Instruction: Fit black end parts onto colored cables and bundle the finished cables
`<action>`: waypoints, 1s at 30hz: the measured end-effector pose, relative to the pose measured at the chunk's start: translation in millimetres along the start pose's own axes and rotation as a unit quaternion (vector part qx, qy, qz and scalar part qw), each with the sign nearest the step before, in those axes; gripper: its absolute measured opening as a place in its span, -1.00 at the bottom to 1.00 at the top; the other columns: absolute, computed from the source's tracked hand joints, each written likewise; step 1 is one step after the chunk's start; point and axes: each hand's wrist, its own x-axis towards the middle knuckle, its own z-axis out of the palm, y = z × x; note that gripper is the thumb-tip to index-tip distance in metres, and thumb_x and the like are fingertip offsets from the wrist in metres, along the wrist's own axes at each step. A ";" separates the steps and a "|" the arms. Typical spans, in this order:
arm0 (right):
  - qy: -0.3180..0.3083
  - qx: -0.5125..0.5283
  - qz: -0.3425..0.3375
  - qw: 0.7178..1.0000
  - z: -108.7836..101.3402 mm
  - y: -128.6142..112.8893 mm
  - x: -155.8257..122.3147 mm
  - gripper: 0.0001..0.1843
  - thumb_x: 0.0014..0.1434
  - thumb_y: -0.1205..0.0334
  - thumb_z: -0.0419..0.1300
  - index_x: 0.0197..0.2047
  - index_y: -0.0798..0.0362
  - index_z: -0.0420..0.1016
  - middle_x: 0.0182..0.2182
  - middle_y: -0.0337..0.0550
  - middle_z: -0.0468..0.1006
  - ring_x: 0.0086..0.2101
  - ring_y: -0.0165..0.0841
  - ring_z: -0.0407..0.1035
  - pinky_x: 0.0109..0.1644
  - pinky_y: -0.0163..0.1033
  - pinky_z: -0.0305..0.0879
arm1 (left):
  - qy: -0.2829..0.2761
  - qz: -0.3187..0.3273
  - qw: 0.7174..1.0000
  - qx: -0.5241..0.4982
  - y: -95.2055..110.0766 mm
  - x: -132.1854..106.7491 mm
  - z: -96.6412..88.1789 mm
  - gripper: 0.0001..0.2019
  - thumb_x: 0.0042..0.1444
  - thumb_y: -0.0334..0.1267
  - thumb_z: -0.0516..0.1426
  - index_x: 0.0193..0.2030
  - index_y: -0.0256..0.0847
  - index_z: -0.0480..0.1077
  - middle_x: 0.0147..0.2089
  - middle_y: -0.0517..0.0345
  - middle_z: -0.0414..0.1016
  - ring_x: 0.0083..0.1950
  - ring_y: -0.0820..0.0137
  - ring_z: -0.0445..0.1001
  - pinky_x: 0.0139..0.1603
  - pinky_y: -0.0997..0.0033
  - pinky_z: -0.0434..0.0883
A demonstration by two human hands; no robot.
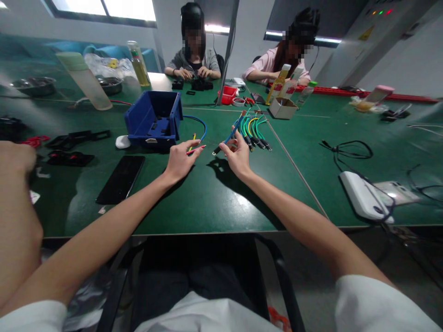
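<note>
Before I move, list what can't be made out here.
From the head view:
Thin red piece: partly covered by the left hand.
Black pieces in the blue bin: too small to identify.
Metal bowl at far left: contents blurred.
Dark item, left: blurred, cut off by the edge.

Got both forearms (138, 200) angled inward, pinching knuckles-up with the left hand (180, 160) and kinda curl-fingered with the right hand (239, 156) nearby.
</note>
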 end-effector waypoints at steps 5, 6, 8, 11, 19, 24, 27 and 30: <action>0.042 -0.049 -0.026 0.998 -10.1 9.6 11.8 -0.20 0.13 -0.03 0.23 0.40 0.00 0.20 -0.29 -0.19 0.48 -0.39 -0.35 0.35 -0.26 -0.18 0.40 | -0.040 0.024 0.982 0.184 -19.3 8.2 -6.6 -0.48 0.17 -0.12 0.19 0.24 -0.31 0.40 0.32 -0.19 0.35 0.34 0.07 0.31 0.34 0.03 0.24; 0.049 -0.060 -0.032 0.996 -12.0 11.6 13.9 -0.21 0.14 -0.03 0.22 0.39 0.01 0.22 -0.30 -0.19 0.48 -0.40 -0.36 0.33 -0.26 -0.18 0.39 | -0.055 0.021 0.977 0.206 -22.4 8.1 -5.4 -0.48 0.16 -0.11 0.19 0.22 -0.32 0.41 0.33 -0.22 0.34 0.35 0.04 0.29 0.34 0.00 0.24; 0.060 -0.078 -0.042 0.994 -15.5 15.2 18.0 -0.23 0.13 -0.02 0.22 0.37 0.03 0.26 -0.33 -0.20 0.47 -0.40 -0.36 0.30 -0.25 -0.19 0.38 | -0.083 0.021 0.968 0.235 -26.9 7.2 -2.2 -0.52 0.17 -0.10 0.17 0.16 -0.33 0.46 0.28 -0.23 0.39 0.31 -0.01 0.31 0.31 -0.02 0.26; 0.079 -0.084 -0.053 0.992 -20.0 20.1 23.7 -0.25 0.12 -0.01 0.23 0.34 0.07 0.31 -0.34 -0.20 0.49 -0.40 -0.37 0.31 -0.21 -0.19 0.38 | -0.112 0.028 0.963 0.244 -30.8 5.7 1.1 -0.61 0.21 -0.12 0.11 0.07 -0.28 0.51 0.12 -0.17 0.52 0.16 0.02 0.43 0.19 0.05 0.35; 0.106 -0.111 -0.062 0.986 -31.4 29.5 34.4 -0.28 0.14 0.04 0.22 0.32 0.13 0.31 -0.27 -0.12 0.57 -0.36 -0.34 0.43 -0.14 -0.13 0.42 | -0.082 0.014 0.965 0.250 -36.1 8.5 -2.2 -0.74 0.23 -0.23 0.07 -0.11 -0.23 0.56 -0.15 -0.11 0.60 -0.08 0.09 0.51 -0.04 0.15 0.42; 0.121 -0.125 -0.063 0.983 -37.9 29.1 37.5 -0.40 0.16 0.09 0.22 0.23 0.15 0.39 -0.23 -0.03 0.61 -0.27 -0.30 0.50 -0.08 -0.11 0.45 | -0.058 0.009 0.971 0.234 -35.3 8.6 -4.2 -0.74 0.24 -0.24 0.08 -0.05 -0.21 0.53 -0.15 -0.07 0.59 -0.16 0.19 0.54 -0.09 0.25 0.43; 0.132 -0.118 -0.058 0.982 -41.3 30.0 41.2 -0.47 0.15 0.10 0.23 0.15 0.15 0.45 -0.22 -0.01 0.62 -0.24 -0.28 0.53 -0.07 -0.10 0.47 | -0.058 -0.014 0.967 0.249 -30.5 7.8 -5.6 -0.73 0.28 -0.19 0.06 0.00 -0.20 0.51 -0.14 -0.07 0.59 -0.17 0.21 0.54 -0.12 0.28 0.43; 0.149 -0.101 -0.061 0.982 -46.6 33.1 46.9 -0.52 0.12 0.12 0.26 0.07 0.17 0.51 -0.25 0.00 0.64 -0.27 -0.26 0.55 -0.08 -0.10 0.48 | -0.065 -0.054 0.957 0.276 -23.7 7.3 -7.2 -0.69 0.33 -0.13 0.01 0.06 -0.15 0.47 -0.10 -0.07 0.59 -0.13 0.19 0.55 -0.12 0.28 0.42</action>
